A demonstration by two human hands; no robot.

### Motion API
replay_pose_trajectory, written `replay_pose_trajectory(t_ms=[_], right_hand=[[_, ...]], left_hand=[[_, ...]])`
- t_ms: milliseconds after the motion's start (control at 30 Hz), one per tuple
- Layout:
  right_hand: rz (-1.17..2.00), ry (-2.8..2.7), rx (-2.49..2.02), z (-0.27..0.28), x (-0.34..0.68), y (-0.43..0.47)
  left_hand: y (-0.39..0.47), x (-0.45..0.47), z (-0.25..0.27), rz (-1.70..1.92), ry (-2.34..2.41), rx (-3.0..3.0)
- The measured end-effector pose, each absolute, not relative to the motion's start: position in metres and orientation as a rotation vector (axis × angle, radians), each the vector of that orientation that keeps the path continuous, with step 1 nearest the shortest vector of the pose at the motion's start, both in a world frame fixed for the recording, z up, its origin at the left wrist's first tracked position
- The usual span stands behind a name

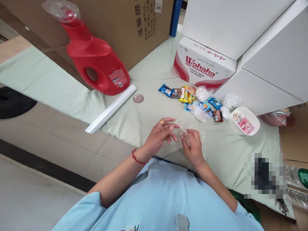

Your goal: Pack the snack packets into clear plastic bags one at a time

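Clear plastic film (180, 126) hangs between my two hands, above the near side of a cloth-covered bench (149, 117). From left, a red jug (98, 61) stands before a cardboard box (115, 22), likely set there to be out of the way; a white roll (111, 109) lies flat near its base, slanting away to the right, with a round metallic disc (138, 98) just beside its far end. My left hand (157, 138) meets the film with thumb and forefinger close, the others loosely bent; whether they grip it, I cannot tell. Crumpled and see-through, the film seems to run lengthwise across my body, left to right; which end leads, I cannot make out. My right hand (193, 146) has thumb and fingers pinched on it, a light hold that probably suits something so thin. Wrapped snacks (184, 93) cluster beyond, before a Wahaha box (202, 66), perhaps set back to leave working room; a white bowl (252, 114) sits farther right.
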State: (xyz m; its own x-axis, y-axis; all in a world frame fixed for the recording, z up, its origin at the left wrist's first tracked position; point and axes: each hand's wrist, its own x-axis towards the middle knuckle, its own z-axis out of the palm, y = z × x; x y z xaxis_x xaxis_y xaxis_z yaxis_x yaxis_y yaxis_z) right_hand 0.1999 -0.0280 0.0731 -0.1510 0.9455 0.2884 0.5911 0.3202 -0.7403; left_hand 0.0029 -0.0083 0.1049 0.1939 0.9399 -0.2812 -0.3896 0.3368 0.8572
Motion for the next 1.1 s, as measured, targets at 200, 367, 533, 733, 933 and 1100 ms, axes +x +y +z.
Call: replay_pose_trajectory(t_ms=[200,367,533,733,933,1100], right_hand=[[1.239,-1.107,-1.364,0.092,0.207,-0.016],[1.593,-0.666,-1.257,0.106,0.205,-0.022],[1.730,-0.441,-1.205,0.108,0.231,-0.021],[1.718,-0.468,-1.282,0.087,0.263,-0.026],[1.392,-1.127,-1.694,0.063,0.276,-0.044],[0.893,-1.673,-1.689,0.071,0.292,-0.030]], left_hand=[[-0.013,-0.004,0.070,1.007,1.299,0.806],[-0.020,0.012,0.058,0.833,1.046,0.679],[-0.009,0.000,0.063,0.755,0.939,0.772],[0.014,-0.035,0.070,0.941,1.060,0.604],[0.012,-0.035,0.057,0.977,1.317,0.571],[0.008,-0.024,0.054,0.989,1.275,0.761]])
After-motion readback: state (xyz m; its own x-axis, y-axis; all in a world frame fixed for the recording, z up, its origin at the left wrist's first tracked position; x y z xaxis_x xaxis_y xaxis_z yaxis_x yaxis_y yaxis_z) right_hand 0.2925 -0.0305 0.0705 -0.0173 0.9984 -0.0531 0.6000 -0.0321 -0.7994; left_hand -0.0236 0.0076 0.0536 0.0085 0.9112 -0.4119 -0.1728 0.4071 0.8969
